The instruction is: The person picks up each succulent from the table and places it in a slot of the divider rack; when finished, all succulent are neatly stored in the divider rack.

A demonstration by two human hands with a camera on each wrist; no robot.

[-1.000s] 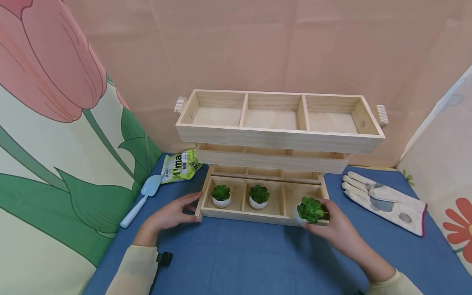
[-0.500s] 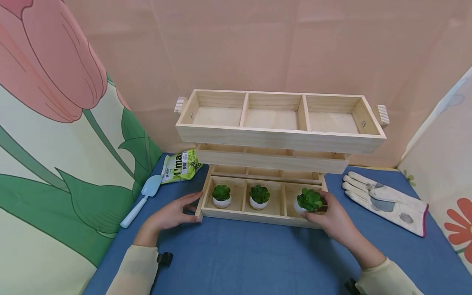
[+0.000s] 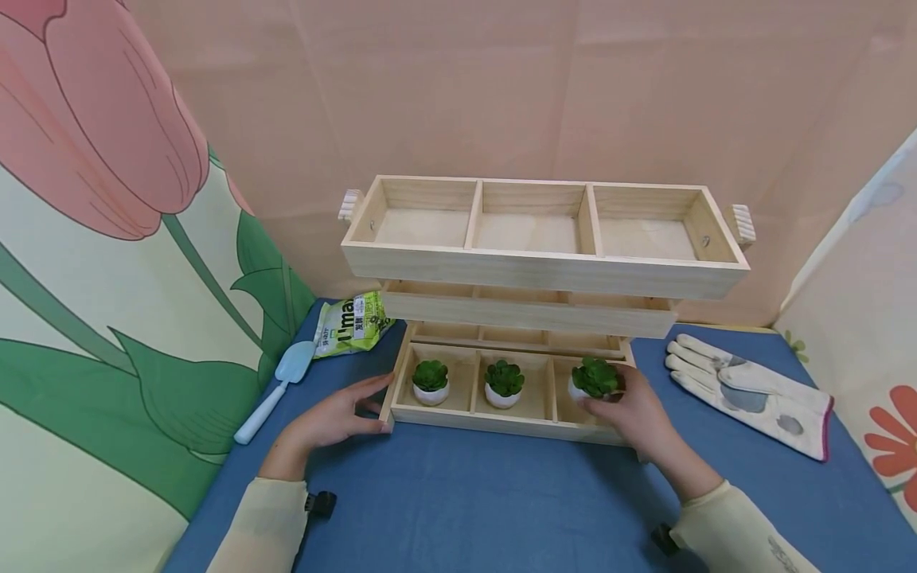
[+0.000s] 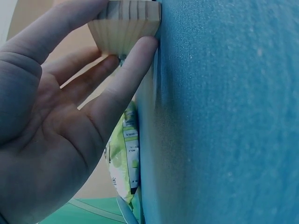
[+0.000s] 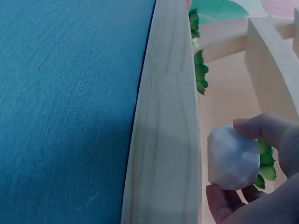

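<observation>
A tiered wooden planter stand has a bottom tray split into three compartments. Small potted succulents stand in its left compartment and middle compartment. My right hand grips a third potted succulent by its white pot, inside the right compartment. The right wrist view shows the pot tilted, its base toward the camera; whether it touches the tray floor I cannot tell. At the stand's left end, my left hand holds the wooden end piece between thumb and fingers.
On the blue cloth at left lie a light blue trowel and a green-and-white bag. White gardening gloves lie at right. The stand's upper tiers overhang the back of the bottom tray.
My right hand has moved the succulent from over the tray's front edge back and slightly left into the right compartment. My left hand has stayed in place.
</observation>
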